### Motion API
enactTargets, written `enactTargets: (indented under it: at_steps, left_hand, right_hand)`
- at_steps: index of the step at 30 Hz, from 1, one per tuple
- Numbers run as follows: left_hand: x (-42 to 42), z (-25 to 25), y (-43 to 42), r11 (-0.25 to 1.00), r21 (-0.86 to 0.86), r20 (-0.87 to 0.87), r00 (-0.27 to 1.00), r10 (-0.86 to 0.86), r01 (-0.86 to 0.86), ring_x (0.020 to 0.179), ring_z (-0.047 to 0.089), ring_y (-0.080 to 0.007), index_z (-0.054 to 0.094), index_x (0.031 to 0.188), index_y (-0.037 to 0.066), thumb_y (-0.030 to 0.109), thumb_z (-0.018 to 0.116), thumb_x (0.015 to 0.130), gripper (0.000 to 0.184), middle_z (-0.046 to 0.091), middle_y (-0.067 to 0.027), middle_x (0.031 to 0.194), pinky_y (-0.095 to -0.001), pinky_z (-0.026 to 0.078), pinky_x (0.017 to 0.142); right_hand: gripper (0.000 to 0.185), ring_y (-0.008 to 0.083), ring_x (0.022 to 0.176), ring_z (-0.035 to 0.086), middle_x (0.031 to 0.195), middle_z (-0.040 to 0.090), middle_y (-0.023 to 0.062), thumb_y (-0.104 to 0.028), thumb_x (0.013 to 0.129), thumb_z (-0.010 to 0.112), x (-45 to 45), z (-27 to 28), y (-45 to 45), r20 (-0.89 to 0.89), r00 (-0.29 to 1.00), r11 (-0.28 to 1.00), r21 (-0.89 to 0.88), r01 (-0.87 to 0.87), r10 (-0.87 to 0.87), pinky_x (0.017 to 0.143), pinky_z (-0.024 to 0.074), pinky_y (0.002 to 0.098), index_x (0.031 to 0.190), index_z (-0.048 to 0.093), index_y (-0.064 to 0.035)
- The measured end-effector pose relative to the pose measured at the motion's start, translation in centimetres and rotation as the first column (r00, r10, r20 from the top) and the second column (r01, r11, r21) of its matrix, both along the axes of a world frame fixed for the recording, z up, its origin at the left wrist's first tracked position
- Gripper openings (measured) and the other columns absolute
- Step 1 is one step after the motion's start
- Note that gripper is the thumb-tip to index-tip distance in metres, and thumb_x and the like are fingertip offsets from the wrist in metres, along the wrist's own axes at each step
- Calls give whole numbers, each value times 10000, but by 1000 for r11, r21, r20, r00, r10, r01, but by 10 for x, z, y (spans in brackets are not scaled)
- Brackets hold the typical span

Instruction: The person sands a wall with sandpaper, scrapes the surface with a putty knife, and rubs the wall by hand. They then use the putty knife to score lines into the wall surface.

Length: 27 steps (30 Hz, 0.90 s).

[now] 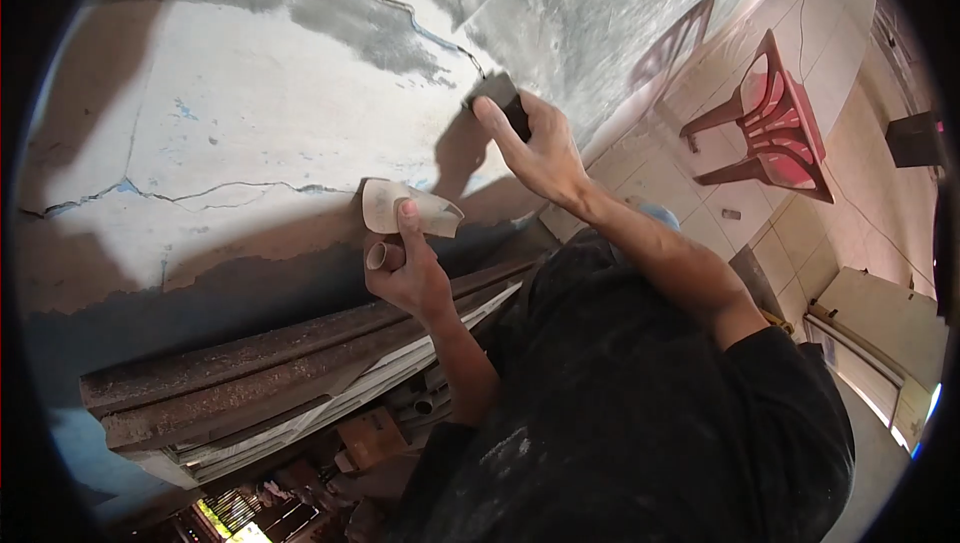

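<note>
My right hand [545, 148] is wrapped round a dark grey block [510, 108], which is against the wall at the lower end of a long jagged crack [410, 18]. Lower and to the left, my left hand [410, 268] grips a curled pale sheet [395, 208] under the thumb. A brownish rolled piece [384, 256] is also held in that hand's curled fingers. The wall [270, 93] is white with grey smeared patches, and a second crack [230, 186] runs across it at the left.
Below my left hand a long brown ledge-like piece [250, 363] juts out, with a cardboard box [370, 438] underneath. At the right, a red plastic chair [780, 128] stands on the tiled floor [650, 178]. A dark box [912, 141] is farther right.
</note>
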State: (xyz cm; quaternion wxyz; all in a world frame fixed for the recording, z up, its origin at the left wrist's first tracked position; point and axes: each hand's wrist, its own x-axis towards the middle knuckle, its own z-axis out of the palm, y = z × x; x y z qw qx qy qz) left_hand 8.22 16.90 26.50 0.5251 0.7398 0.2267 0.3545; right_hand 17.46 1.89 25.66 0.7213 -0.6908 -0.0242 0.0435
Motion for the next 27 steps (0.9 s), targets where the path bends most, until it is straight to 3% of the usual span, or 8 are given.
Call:
enactTargets:
  at_steps: [4, 6, 9, 12, 15, 18, 24, 27]
  left_hand:
    - [-1, -2, 0, 1000, 18, -5, 1000, -17, 17, 423, 391, -25, 649, 878, -8, 234, 753, 859, 263, 605, -24, 652, -192, 253, 370]
    - [2, 2, -2, 999, 32, -4, 1000, -26, 26, 424, 387, -25, 651, 862, -3, 233, 752, 860, 256, 599, -18, 640, -192, 254, 374]
    - [3, 2, 4, 999, 37, -14, 1000, -26, 26, 528, 439, -7, 679, 905, -33, 182, 765, 853, 237, 614, 2, 657, -176, 330, 462]
    - [5, 14, -4, 998, 37, 26, 999, -43, 42, 422, 386, -28, 650, 839, 5, 221, 756, 855, 242, 588, -7, 620, -192, 256, 376]
    - [6, 9, -1, 997, 51, 16, 998, -64, 63, 423, 391, -28, 652, 835, 13, 217, 759, 852, 231, 584, -3, 607, -194, 259, 376]
    - [6, 7, -1, 990, 99, -67, 994, -91, 97, 543, 411, 8, 661, 855, -31, 167, 754, 863, 219, 558, 46, 618, -169, 325, 506]
    - [7, 8, -14, 987, -8, -26, 987, -160, 160, 565, 433, 12, 662, 859, -40, 133, 736, 872, 189, 579, 35, 641, -169, 320, 503]
    - [3, 6, -4, 990, 41, -53, 990, -134, 136, 558, 438, 11, 666, 865, -33, 139, 742, 867, 188, 595, 25, 656, -174, 320, 489]
  right_hand:
    - [531, 194, 618, 637, 643, 632, 140, -460, 910, 621, -1, 1, 7, 61, 997, 999, 15, 39, -40, 586, 483, 339, 828, 620, 65]
    - [548, 196, 589, 592, 621, 606, 152, -474, 909, 612, -1, -16, 10, 57, 995, 995, -59, 82, -79, 579, 462, 368, 809, 616, 64]
    - [541, 199, 585, 557, 641, 609, 166, -474, 910, 608, -4, -18, 12, 48, 993, 993, -42, 110, -108, 586, 447, 383, 820, 620, 59]
    - [537, 200, 602, 568, 669, 622, 172, -475, 910, 607, -1, -18, 8, 23, 998, 997, -44, 59, -59, 594, 448, 385, 830, 625, 55]
    - [533, 205, 628, 591, 691, 639, 166, -472, 914, 600, -1, -18, 5, 55, 998, 999, -37, 35, -33, 607, 459, 383, 867, 642, 57]
    - [526, 205, 649, 617, 709, 658, 159, -468, 917, 595, 0, -22, 10, 87, 994, 997, 38, 67, -70, 630, 476, 372, 892, 650, 55]
    - [505, 188, 671, 638, 720, 670, 157, -453, 918, 594, -1, -16, 2, 75, 997, 1000, 8, 14, -14, 653, 494, 357, 928, 662, 47]
    - [477, 87, 656, 574, 713, 628, 33, -427, 932, 618, 3, -27, 8, 15, 1000, 994, 107, -25, 23, 573, 458, 276, 938, 661, 48]
